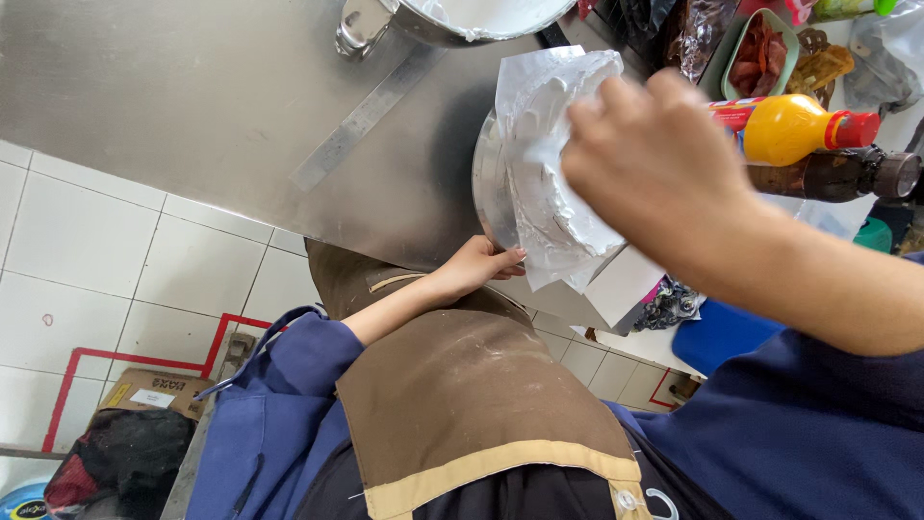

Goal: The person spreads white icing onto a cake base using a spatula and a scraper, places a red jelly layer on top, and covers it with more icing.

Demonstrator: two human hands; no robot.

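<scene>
While the left hand (474, 268) pinches the near rim of a round metal turntable (487, 183) at the bench (192, 96) edge, the right hand (654, 159) is above it, fingers closed on a white plastic sheet (549, 116) smeared w/ white cream. The right hand is blurred, so how tight the grip is I cannot tell exactly, but the sheet is held between its fingers. What lies under the sheet is hidden; it looks like a cake covered in cream, approx. in the middle of the turntable.

I judge the sheet is light, thin and soft, and slippery from the cream, so it is better held at the dry upper corner. The cream surface is fragile and marks easily. The turntable looks stiff and smooth; the rim is the place to hold it.

Far on the bench stands a metal bowl (462, 19) w/ white cream inside. At right, very near the right hand, are a yellow bottle w/ red cap (799, 127), a dark bottle (837, 175) and a green tray (760, 53); these crowd that side. A white box (621, 284) is just beside the turntable, near right.
</scene>
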